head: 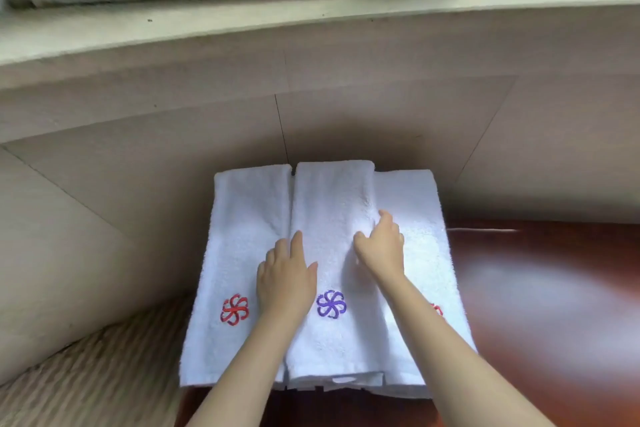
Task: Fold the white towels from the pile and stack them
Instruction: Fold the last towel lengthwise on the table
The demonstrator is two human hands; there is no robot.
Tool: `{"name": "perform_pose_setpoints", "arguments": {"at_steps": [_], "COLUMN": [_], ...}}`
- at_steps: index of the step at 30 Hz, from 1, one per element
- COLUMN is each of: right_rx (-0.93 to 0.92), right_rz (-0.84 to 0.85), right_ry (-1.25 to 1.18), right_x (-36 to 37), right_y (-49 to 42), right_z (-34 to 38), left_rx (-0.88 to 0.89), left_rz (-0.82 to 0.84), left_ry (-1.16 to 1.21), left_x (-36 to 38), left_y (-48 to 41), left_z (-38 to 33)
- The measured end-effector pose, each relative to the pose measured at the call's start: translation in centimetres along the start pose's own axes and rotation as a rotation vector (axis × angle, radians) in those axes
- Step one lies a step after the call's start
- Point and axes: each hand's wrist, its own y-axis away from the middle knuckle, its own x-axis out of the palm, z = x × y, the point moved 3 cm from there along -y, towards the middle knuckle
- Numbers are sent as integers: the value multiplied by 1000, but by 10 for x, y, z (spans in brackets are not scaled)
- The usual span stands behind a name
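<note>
Three folded white terry towels (249, 218) abreast on red-brown wooden surface (540, 305). Left hand (285, 279) and right hand (381, 246) flat on middle towel (332, 198), fingers (297, 244) close together, pinching nothing.

Two bare arms fill the lower part of the frame: the left forearm (242, 367) at lower centre-left and the right forearm (450, 350) at lower centre-right, both slender and smooth, uncovered to the bottom edge. The left hand (285, 279) and right hand (381, 246), mid-frame, are bare as well, with short plain nails.
</note>
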Motion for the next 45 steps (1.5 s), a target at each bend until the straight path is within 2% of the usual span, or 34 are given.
{"name": "perform_pose_setpoints", "arguments": {"at_steps": [3,7,9,12,15,17,19,21,25,31,35,38,41,44,45], "right_rx": [-5,-281,-329,-288,-319,-429,-497,-415,-375,-385,-412,-404,-359,-414,-385], "right_rz": [56,77,65,-66,-362,-419,-210,-8,81,80,78,72,36,-44,56], "right_ry": [-109,-277,-293,-166,210,388,525,562,617,615,617,584,534,564,586], "right_x": [10,27,35,40,44,51,62,70,73,65,58,52,42,34,28], "right_y": [-38,-47,-49,-49,-35,-25,-21,-29,-42,-22,17,62,114,159,172], "right_z": [14,20,12,0,8,14,9,-4,-5,-15,-35,-59,-80,-90,-90], "left_rx": [40,156,165,168,157,167,174,176,169,104,45,69,115,172,188], "left_rz": [77,91,54,55,65,61,53,37,39,47,97,119,13,-108,-82], "left_ry": [46,-59,-91,-115,-132,-149,-147,-119,-111,-113,-120,-150,-146,-182,-166], "left_x": [7,31,39,46,48,47,44,46,50,51,58,53,36,38,34], "left_y": [-34,-40,-38,-35,-35,-34,-34,-35,-38,-22,21,61,101,138,148], "left_z": [1,15,22,25,25,25,25,23,21,24,36,40,38,42,40]}}
